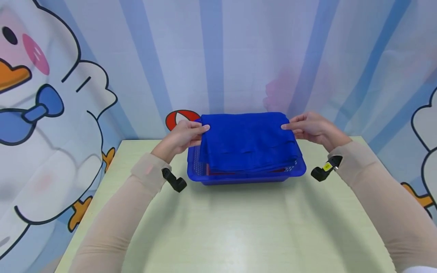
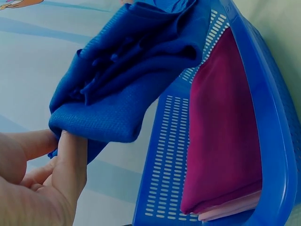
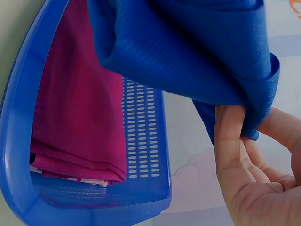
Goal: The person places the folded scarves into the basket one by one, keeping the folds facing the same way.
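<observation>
A folded blue cloth [image 1: 246,142] hangs just above a blue perforated basket [image 1: 246,178] at the far middle of the table. My left hand [image 1: 186,135] pinches its far left corner [image 2: 89,127] between thumb and fingers. My right hand [image 1: 308,127] pinches the far right corner [image 3: 249,99] the same way. Inside the basket [image 2: 263,117] lies a folded magenta cloth [image 2: 223,136], with a paler pink layer [image 2: 230,209] under it. The right wrist view shows the same magenta cloth [image 3: 80,108] against the basket wall [image 3: 141,136].
The pale green table [image 1: 225,227] stretches toward me in front of the basket. A curtain with blue stripes and cartoon ducks [image 1: 51,106] hangs close behind and to the left. Black wrist cameras [image 1: 175,181] sit on both forearms.
</observation>
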Motion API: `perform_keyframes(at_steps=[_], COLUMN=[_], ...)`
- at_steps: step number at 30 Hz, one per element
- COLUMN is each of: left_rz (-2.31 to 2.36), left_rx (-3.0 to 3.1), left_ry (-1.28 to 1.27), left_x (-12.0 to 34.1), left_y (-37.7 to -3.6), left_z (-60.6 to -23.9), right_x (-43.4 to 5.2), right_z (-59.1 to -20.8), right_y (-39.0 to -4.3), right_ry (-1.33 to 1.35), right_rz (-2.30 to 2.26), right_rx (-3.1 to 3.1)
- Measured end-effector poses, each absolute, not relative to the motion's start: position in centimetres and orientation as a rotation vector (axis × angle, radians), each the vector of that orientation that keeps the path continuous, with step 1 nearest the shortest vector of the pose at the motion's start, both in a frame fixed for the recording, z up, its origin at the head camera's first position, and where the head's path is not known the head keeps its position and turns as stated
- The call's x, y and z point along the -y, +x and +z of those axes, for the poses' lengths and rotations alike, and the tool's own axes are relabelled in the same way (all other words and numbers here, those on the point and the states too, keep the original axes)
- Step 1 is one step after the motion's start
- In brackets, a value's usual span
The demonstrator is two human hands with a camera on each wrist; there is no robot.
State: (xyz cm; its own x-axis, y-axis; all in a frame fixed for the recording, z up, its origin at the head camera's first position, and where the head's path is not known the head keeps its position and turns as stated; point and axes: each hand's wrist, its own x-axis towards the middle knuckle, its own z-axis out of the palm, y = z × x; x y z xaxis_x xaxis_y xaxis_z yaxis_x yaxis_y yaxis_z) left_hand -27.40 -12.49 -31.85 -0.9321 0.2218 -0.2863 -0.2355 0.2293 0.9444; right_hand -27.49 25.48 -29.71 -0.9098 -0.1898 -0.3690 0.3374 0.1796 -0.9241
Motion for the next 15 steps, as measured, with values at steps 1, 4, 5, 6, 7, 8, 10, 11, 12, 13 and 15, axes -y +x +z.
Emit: perform_keyframes(at_steps=[1, 4, 5, 6, 7, 8, 10, 11, 12, 13, 15], left_rz=[1.749, 1.745, 1.743, 1.740, 1.740, 1.739, 1.743, 1.743, 1.746, 1.747, 1.747], left_rx=[-2.148, -2.145, -2.145, -2.146, -2.146, -2.148, -2.151, -2.154, -2.157, -2.159, -2.165], left_ry=[-0.019, -0.038, -0.043, -0.047, -0.049, -0.051, -0.049, -0.046, -0.043, -0.039, -0.034], left_x=[12.45, 12.37, 12.36, 12.35, 12.34, 12.34, 12.35, 12.35, 12.34, 12.33, 12.31], left_y=[-27.47, -27.67, -27.73, -27.80, -27.86, -27.91, -28.02, -28.07, -28.11, -28.15, -28.20], left_z=[-31.85, -31.85, -31.89, -31.93, -31.97, -32.03, -32.18, -32.26, -32.31, -32.37, -32.49], right_x=[-25.47, -25.41, -25.38, -25.36, -25.34, -25.32, -25.31, -25.30, -25.30, -25.27, -25.23], right_z=[-29.75, -29.81, -29.83, -29.83, -29.85, -29.87, -29.93, -29.98, -30.01, -30.05, -30.13], right_y=[-27.55, -27.67, -27.70, -27.71, -27.74, -27.77, -27.83, -27.87, -27.89, -27.91, -27.96], right_ry=[0.151, 0.160, 0.160, 0.160, 0.160, 0.152, 0.153, 0.156, 0.156, 0.160, 0.175], right_rz=[-1.781, -1.777, -1.775, -1.771, -1.768, -1.765, -1.761, -1.761, -1.759, -1.762, -1.763], right_rx=[-2.059, -2.062, -2.065, -2.072, -2.076, -2.077, -2.087, -2.090, -2.092, -2.093, -2.100])
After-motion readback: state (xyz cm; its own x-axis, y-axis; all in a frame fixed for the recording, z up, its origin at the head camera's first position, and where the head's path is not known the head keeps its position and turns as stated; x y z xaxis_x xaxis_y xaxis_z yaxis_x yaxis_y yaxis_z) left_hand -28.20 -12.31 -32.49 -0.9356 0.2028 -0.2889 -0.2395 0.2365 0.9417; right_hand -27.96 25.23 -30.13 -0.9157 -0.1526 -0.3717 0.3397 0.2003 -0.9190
